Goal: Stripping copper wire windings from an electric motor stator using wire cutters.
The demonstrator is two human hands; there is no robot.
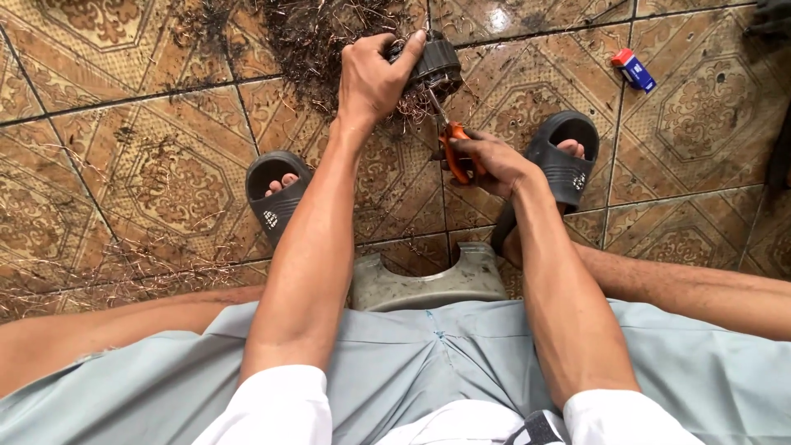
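Head view: left hand (372, 78) clamped around a dark cylindrical motor core (434, 66), holding it down against the tiled floor (165, 165). Right hand (486, 163) closed on the orange handles of a pair of cutters (455, 148), blades angled up into the core's lower edge, where thin wire strands stick out. Cutting or prying of the winding appears to be the step in hand. Next move likely calls for a firm squeeze while the left hand keeps the core from rolling. Loose wire scraps (313, 33) lie heaped just behind the core. Grey sandals (276, 194) flank the work; a small red-and-blue box (634, 69) sits well apart, right.
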